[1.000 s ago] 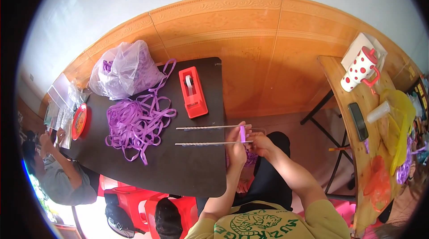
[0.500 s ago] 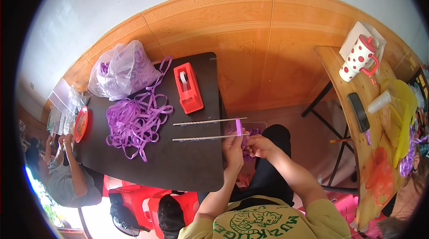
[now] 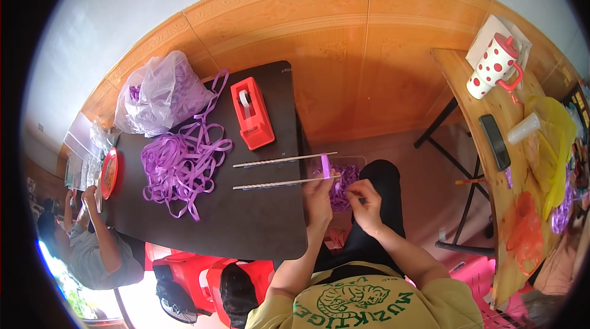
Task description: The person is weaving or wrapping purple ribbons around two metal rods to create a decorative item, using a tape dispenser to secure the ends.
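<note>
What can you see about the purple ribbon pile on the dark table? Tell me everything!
The purple ribbon pile is a loose tangle of flat, narrow strips, a bit shiny, maybe satin or plastic. Loops stick out around it, especially on the right, and a few strands trail toward the near side. It lies on the dark table, in front of the see-through bag, and a loopy strand runs up along the bag's right side. No hand touches it.
</note>
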The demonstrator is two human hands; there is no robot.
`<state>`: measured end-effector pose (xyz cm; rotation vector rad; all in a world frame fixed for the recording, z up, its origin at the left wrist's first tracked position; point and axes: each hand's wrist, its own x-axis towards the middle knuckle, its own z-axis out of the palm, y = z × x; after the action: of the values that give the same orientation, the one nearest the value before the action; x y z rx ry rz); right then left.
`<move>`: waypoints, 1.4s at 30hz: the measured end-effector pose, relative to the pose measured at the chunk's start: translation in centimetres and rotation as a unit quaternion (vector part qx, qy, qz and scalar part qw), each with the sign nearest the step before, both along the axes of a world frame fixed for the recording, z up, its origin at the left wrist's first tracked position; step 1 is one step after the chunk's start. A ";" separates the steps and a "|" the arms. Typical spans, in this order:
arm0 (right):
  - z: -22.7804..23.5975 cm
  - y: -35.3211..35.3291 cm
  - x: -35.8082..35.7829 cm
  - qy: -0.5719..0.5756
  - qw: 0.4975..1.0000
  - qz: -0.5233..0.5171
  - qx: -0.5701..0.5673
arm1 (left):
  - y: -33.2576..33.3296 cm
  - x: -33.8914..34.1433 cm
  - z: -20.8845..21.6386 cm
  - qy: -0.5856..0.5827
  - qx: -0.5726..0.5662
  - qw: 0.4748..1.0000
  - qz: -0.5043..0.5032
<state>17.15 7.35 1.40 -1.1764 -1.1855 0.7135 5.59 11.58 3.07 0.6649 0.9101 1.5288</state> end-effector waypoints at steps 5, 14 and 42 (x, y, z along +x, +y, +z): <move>-0.3 0.6 -1.0 -0.049 0.997 0.062 -0.024 | -0.3 -0.1 0.6 0.023 -0.014 1.000 -0.015; -3.8 0.4 -1.6 -0.076 0.994 0.061 -0.056 | -0.5 -0.2 0.8 0.009 -0.030 0.999 -0.015; 1.4 -6.8 0.7 0.185 0.963 0.140 -0.136 | -5.9 -1.3 3.9 0.028 -0.151 0.982 -0.113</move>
<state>17.82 0.60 2.79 -1.0447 -0.9626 1.2859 4.25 5.73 7.02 0.5705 1.0471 1.1457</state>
